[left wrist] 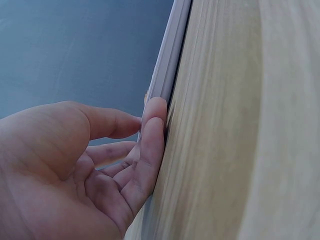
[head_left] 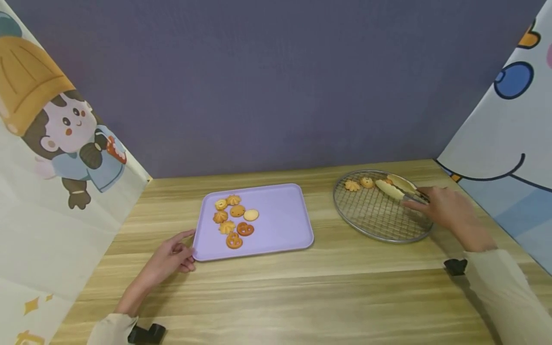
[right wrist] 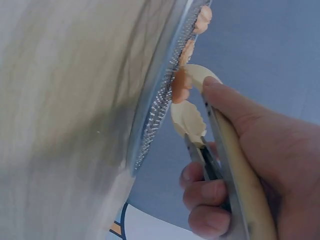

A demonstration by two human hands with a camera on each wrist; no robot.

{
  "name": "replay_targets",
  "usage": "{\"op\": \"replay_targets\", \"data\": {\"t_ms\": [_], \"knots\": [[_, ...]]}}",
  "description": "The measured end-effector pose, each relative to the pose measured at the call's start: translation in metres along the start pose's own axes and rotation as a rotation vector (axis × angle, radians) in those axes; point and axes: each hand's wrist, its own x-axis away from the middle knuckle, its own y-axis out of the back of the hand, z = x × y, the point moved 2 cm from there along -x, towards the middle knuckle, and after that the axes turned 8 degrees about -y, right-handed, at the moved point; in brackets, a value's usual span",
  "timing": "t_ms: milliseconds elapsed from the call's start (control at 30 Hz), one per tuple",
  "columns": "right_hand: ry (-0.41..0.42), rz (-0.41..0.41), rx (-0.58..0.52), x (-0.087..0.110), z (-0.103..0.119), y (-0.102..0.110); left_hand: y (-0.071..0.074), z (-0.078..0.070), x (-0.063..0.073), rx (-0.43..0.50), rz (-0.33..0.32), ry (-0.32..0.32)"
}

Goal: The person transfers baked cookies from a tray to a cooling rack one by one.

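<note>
My left hand (head_left: 169, 256) pinches the left rim of a lilac tray (head_left: 280, 211), thumb and fingertips at its edge (left wrist: 170, 55). Several cookies lie on the tray's left half, among them a pretzel-shaped cookie (head_left: 245, 229) and a pale oval cookie (head_left: 251, 215). Over at the right, my right hand (head_left: 446, 211) grips food tongs (head_left: 390, 189) with cream scalloped tips. Their parted tips (right wrist: 189, 118) stand around an orange-brown cookie (right wrist: 180, 86) on a round wire rack (head_left: 379, 215). Two more cookies, a flower-shaped cookie (head_left: 351, 185) and a round cookie (head_left: 367, 182), sit left of the tongs.
The wood-grain table (head_left: 302, 297) runs back to a dark grey-blue wall (head_left: 276, 86). Cartoon-printed panels stand at the left (head_left: 64, 143) and right (head_left: 496, 134). A strip of table separates tray and rack.
</note>
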Motion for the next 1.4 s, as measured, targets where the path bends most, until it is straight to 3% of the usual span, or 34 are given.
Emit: {"op": "replay_targets", "data": {"t_ms": [267, 900, 1167, 1400], "knots": [[-0.037, 0.099, 0.004, 0.001, 0.002, 0.008, 0.001, -0.001, 0.000, -0.003, -0.005, 0.003], [-0.039, 0.076, 0.009, 0.001, 0.011, 0.020, 0.000, 0.000, 0.000, -0.001, 0.001, 0.007], [0.054, -0.033, 0.044, 0.004, 0.036, 0.025, -0.002, -0.002, 0.001, 0.016, 0.010, -0.012], [0.078, 0.092, 0.030, 0.009, 0.069, 0.021, -0.001, 0.000, 0.000, 0.007, 0.005, -0.009]]}}
